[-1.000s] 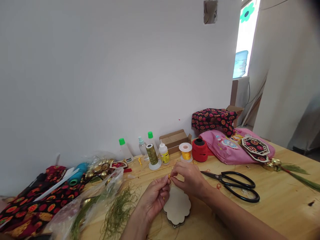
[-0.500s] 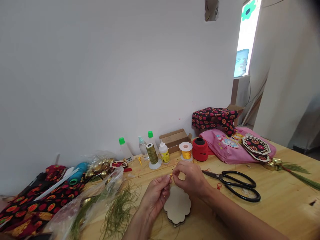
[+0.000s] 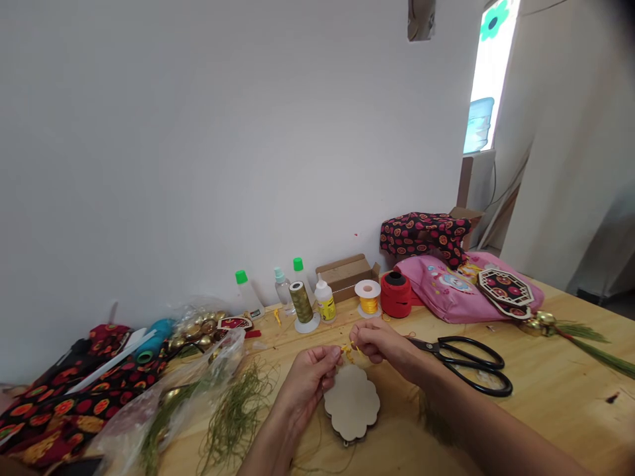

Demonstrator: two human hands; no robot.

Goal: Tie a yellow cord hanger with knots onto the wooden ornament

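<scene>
Between my hands runs a yellow cord (image 3: 349,355), at the top of a flat wooden piece with a scalloped edge (image 3: 352,404). My left hand (image 3: 317,370) pinches one part of the cord between thumb and forefinger, just left of the piece's upper edge. To the right, my right hand (image 3: 378,340) is closed on another part of the same cord. The wooden piece lies below my fingers, with a small loop at its lower end. Exactly how the cord is knotted is too small to make out.
Black-handled scissors (image 3: 466,363) lie right of my right forearm. A yellow cord spool (image 3: 368,299), a red thread cone (image 3: 395,295), an olive thread cone (image 3: 301,304) and a glue bottle (image 3: 325,301) stand behind. Green threads (image 3: 238,410) lie at left; a pink bag (image 3: 441,287) is back right.
My hands have moved apart, the right one shifting slightly rightward. More of the yellow cord now shows between them. The wooden piece has stayed nearly in place.
</scene>
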